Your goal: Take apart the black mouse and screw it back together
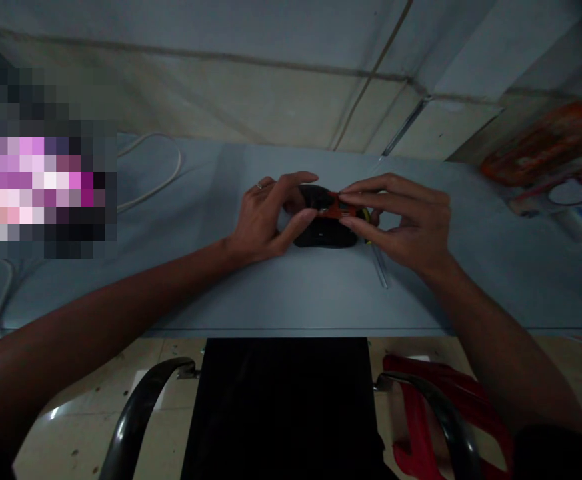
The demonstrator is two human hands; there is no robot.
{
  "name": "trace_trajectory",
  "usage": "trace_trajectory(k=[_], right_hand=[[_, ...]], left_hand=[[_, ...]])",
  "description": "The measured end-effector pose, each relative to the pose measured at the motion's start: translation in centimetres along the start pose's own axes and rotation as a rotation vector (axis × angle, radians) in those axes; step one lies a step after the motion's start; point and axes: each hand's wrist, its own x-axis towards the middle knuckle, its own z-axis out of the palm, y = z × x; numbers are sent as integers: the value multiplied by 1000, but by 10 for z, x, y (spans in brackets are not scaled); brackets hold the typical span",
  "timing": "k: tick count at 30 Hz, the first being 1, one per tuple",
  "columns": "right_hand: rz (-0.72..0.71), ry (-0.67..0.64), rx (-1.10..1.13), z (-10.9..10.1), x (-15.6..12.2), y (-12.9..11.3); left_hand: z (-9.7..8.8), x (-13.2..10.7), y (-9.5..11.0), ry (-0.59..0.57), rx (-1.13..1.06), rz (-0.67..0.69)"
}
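Note:
A small black rounded casing [325,239] rests on the grey-blue table in front of me. Above it is a small orange-red piece [335,207], which my right hand [405,217] pinches between thumb and fingertips. My left hand [275,217] is curled around a dark part [315,195] at the left of this piece, its thumb tip against the piece's left end and its index finger raised. Partly under my right hand lies a screwdriver [381,267], its shaft pointing toward me and a bit of yellow handle showing. Dim light hides the casing's details.
A tiled wall [271,100] runs along the table's back. White cable [178,163] loops at the left, near a blurred-out patch. Orange and white packaging [551,147] stands at the right. Below the table edge are curved chair armrests [145,407] and a red stool [415,413].

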Motion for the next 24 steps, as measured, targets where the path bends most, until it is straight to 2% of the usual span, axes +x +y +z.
trace_trajectory(k=[4,6,8,14,20,24], right_hand=[[55,-104,33,9,-2,1],[72,-180,49,14,-3,3],[90,-247,38,18,-4,4],[81,-344,-11,16,-3,8],[77,-460,-81,10,-2,13],[79,-476,-90,9,-4,15]], left_hand=[[-1,3,2,129,-84,-216],[-1,3,1,130,-76,-269],[0,3,0,97,-51,-268],[2,0,-3,-30,66,-99],[4,-2,-4,-200,69,116],[5,-3,-4,-294,106,169]])
